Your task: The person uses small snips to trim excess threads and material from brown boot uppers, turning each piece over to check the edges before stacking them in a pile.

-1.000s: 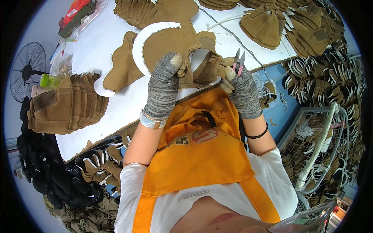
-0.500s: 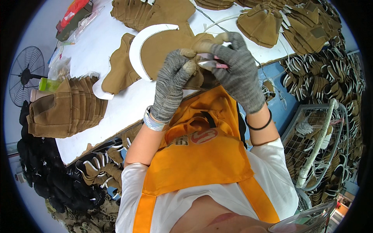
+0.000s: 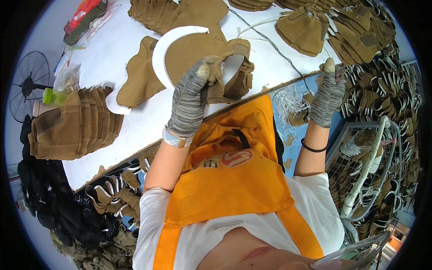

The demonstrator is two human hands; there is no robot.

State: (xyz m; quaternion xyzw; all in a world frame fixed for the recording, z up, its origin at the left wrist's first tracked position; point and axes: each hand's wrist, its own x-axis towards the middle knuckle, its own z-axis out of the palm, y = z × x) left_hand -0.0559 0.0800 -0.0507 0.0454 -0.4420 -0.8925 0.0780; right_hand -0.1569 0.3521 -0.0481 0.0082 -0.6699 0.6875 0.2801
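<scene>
My left hand [image 3: 189, 101], in a grey knitted glove with worn tan fingertips, grips a brown fabric shoe upper [image 3: 218, 92] by its left side above the table's near edge. The upper is curled into a loop, with a pale area showing through its opening. Away to the right, past the table edge, my gloved right hand [image 3: 327, 99] is raised with its fingers closed; what they hold, if anything, is hidden. Just beyond the left hand lies a flat brown piece [image 3: 191, 51] with a white curved, stitched border. Another flat brown piece [image 3: 141, 74] with a white end lies left of it.
A stack of brown uppers [image 3: 81, 128] stands at the table's left. More brown piles [image 3: 301, 33] lie at the far right, near a cable [image 3: 265, 38]. A wire cart [image 3: 360, 166] and heaped uppers [image 3: 382, 94] are at right. A fan [image 3: 29, 81] stands far left.
My right hand has moved away to the right from the upper; the pink-handled snips seen in it earlier no longer show. My left hand still holds the upper, now turned with its opening visible.
</scene>
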